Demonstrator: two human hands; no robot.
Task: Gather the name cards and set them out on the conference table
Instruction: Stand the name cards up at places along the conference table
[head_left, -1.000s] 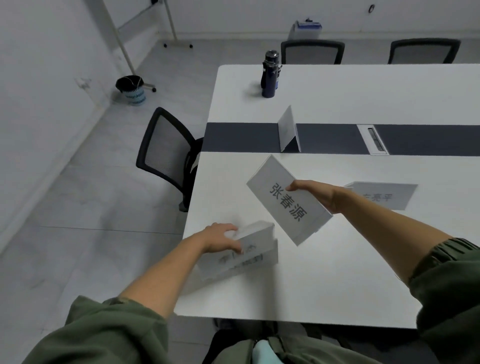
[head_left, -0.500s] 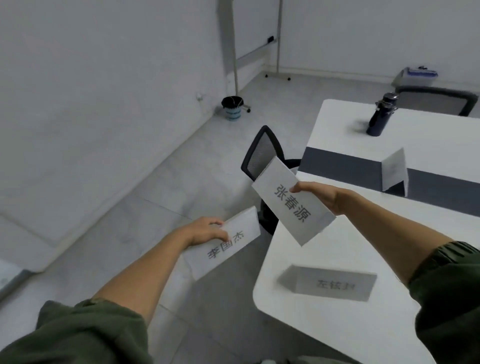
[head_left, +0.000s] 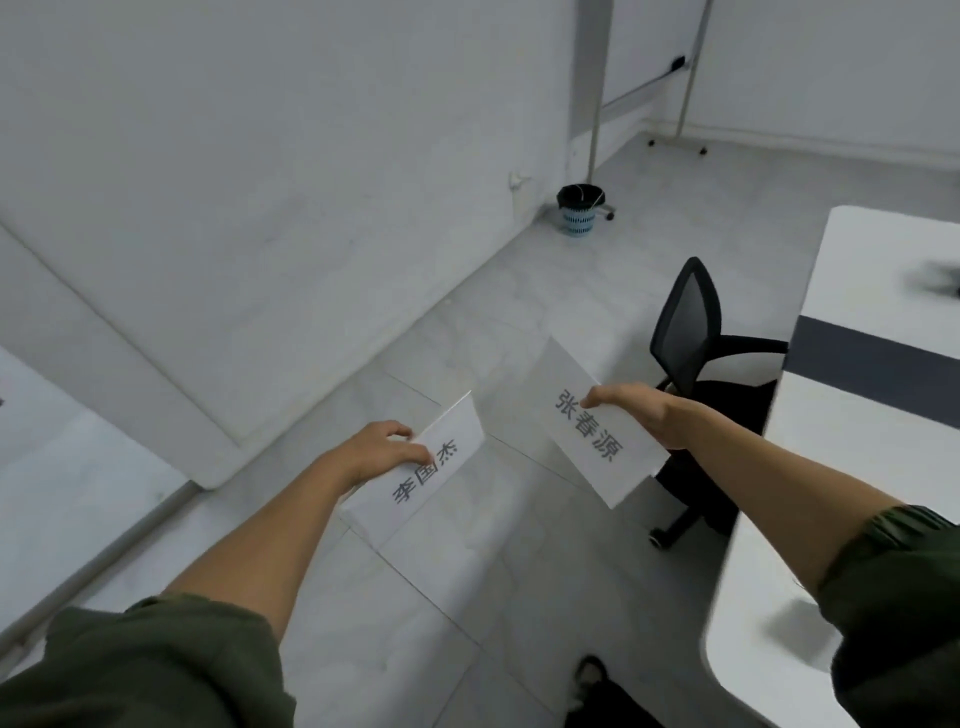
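Head view: the left hand (head_left: 382, 451), low centre of the frame, grips a white name card (head_left: 431, 467) by its left edge, and the card juts right of the fingers. The right hand (head_left: 641, 415) pinches a second name card (head_left: 582, 431), which spreads to its left. Both cards hang over the floor, left of the conference table (head_left: 841, 447) at the right edge.

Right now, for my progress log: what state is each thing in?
Left hand: grips 李国杰 card.
李国杰 card: held in the air, not placed.
Right hand: grips 张春源 card.
张春源 card: held in the air, not placed.
Office chair: unoccupied, beside conference table.
Bin: upright by wall.
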